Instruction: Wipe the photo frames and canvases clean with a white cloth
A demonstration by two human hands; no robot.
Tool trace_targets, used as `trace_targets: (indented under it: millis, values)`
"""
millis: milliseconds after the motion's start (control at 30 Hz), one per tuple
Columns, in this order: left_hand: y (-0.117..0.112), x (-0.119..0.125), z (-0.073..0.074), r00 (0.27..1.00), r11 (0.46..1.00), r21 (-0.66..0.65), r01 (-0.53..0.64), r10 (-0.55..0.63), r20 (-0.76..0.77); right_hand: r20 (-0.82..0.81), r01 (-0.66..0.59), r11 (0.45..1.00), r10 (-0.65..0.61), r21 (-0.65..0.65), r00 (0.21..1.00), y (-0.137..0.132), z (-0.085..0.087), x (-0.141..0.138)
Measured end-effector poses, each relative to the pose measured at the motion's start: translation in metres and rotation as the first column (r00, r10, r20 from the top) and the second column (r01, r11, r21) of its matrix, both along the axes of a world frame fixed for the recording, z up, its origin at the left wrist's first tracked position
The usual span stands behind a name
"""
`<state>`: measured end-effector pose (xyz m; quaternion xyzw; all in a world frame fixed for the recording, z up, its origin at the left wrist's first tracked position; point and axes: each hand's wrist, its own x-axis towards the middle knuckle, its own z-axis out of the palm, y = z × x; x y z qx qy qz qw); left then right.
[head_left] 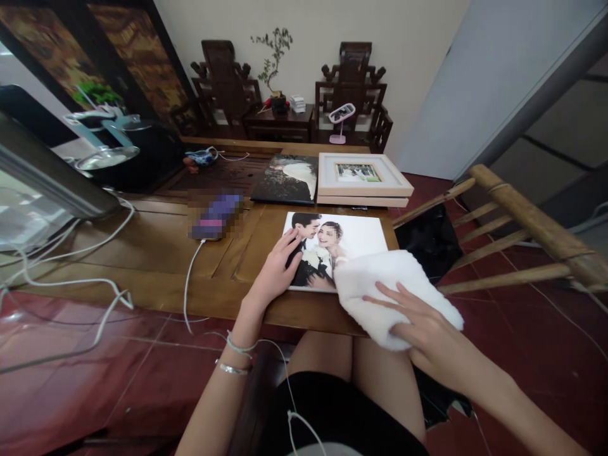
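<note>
A large wedding photo print (354, 235) lies flat near the front edge of the low wooden table (156, 253). My left hand (278, 269) rests on the print's left part with fingers stretched flat, holding nothing. My right hand (418, 323) presses a fluffy white cloth (380, 282) onto the print's lower right corner, fingers spread over the cloth. The cloth hides that corner of the print.
Behind the print lie a dark photo panel (287, 179) and a light framed photo (363, 180). A blurred phone (216, 216) with a white cable sits to the left. A bamboo ladder-like rack (517, 218) stands right, dark carved chairs (228, 85) at the back.
</note>
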<state>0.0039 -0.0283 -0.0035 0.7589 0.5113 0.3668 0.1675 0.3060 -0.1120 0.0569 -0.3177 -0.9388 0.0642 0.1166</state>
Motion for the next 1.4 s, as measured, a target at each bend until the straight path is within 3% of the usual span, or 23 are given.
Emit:
trace_targets:
  millis: [300, 433, 567, 733, 867, 967, 1067, 1200, 1300, 1400]
  values:
    - [0.000, -0.002, 0.000, 1.000, 1.000, -0.012, 0.007, -0.007, -0.018, 0.125, 0.192, 0.981, -0.195, 0.035, 0.973, 0.130, 0.013, -0.022]
    - [0.000, -0.003, -0.001, 1.000, 1.000, -0.005, 0.003, -0.003, -0.015, 0.103, 0.244, 0.969, -0.248, 0.047, 0.963, 0.159, 0.014, -0.028]
    - [0.001, -0.003, -0.001, 1.000, 1.000, -0.011, -0.002, 0.001, -0.017, 0.107, 0.250, 0.965, -0.257, 0.073, 0.960, 0.136, 0.006, -0.027]
    - [0.000, -0.002, 0.001, 1.000, 1.000, -0.012, -0.008, 0.007, -0.023, 0.061, 0.120, 0.991, -0.123, 0.054, 0.991, 0.052, -0.007, -0.021]
    - [0.000, -0.001, 0.001, 1.000, 1.000, -0.001, -0.017, 0.017, -0.010, 0.029, 0.034, 0.999, -0.034, 0.017, 0.999, -0.009, -0.006, -0.017]
    - [0.000, -0.001, 0.000, 1.000, 1.000, 0.000, -0.010, 0.010, -0.002, 0.050, 0.005, 0.998, -0.001, -0.065, 0.999, -0.018, 0.001, -0.014]
    - [0.001, -0.001, 0.000, 1.000, 1.000, -0.012, -0.004, 0.004, -0.001, 0.075, 0.041, 0.995, -0.034, -0.094, 0.997, 0.010, 0.008, -0.014]
    - [0.001, -0.002, 0.002, 1.000, 1.000, -0.011, -0.004, 0.004, -0.004, 0.083, 0.104, 0.993, -0.099, -0.054, 0.992, 0.075, 0.011, -0.022]
    - [0.000, -0.002, 0.003, 1.000, 1.000, -0.015, 0.001, -0.001, -0.002, 0.095, 0.157, 0.987, -0.155, -0.016, 0.983, 0.119, 0.009, -0.033]
    - [0.000, -0.002, 0.002, 1.000, 1.000, -0.006, 0.006, -0.006, 0.002, 0.091, 0.188, 0.981, -0.191, 0.046, 0.977, 0.144, 0.003, -0.042]
